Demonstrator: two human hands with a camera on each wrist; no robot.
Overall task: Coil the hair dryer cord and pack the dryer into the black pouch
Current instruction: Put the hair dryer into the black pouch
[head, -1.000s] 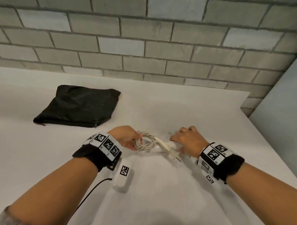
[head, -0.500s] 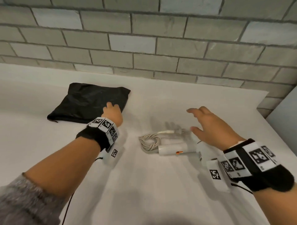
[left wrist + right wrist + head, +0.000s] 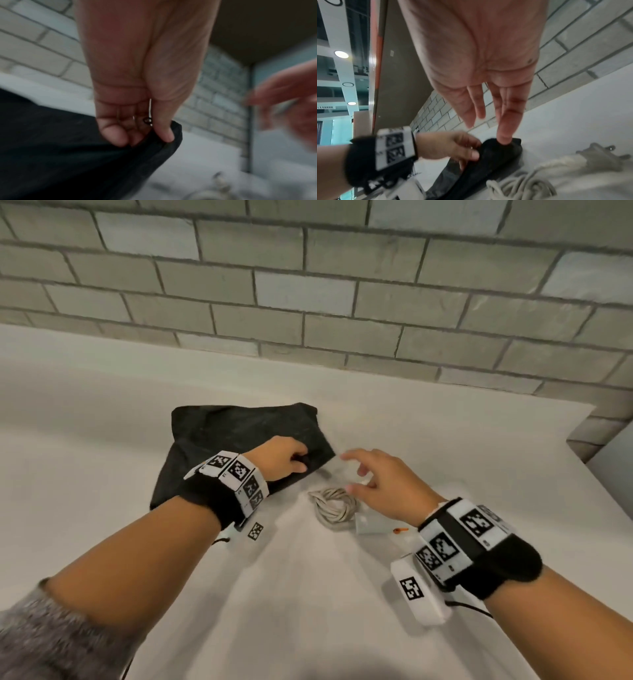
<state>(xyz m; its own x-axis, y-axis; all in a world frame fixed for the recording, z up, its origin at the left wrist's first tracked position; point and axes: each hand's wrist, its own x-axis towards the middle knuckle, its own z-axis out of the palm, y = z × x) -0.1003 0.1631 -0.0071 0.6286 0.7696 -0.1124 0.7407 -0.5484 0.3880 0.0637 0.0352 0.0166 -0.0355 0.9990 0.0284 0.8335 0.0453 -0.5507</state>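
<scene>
The black pouch lies on the white table. My left hand pinches the pouch's near right corner between thumb and fingers and lifts it a little. Just right of it lies the cream coiled cord, with the white dryer body beside it, partly hidden under my right wrist. The plug rests by the coil. My right hand hovers above the coil, fingers straight and spread, holding nothing. In the right wrist view one fingertip lines up with the pouch corner; I cannot tell if it touches.
A grey brick wall runs along the back of the table. The table's right edge drops off next to a grey panel.
My left hand let go of the coil, reached the pouch and pulled its corner toward the dryer. My right hand left the dryer and moved left toward that corner.
</scene>
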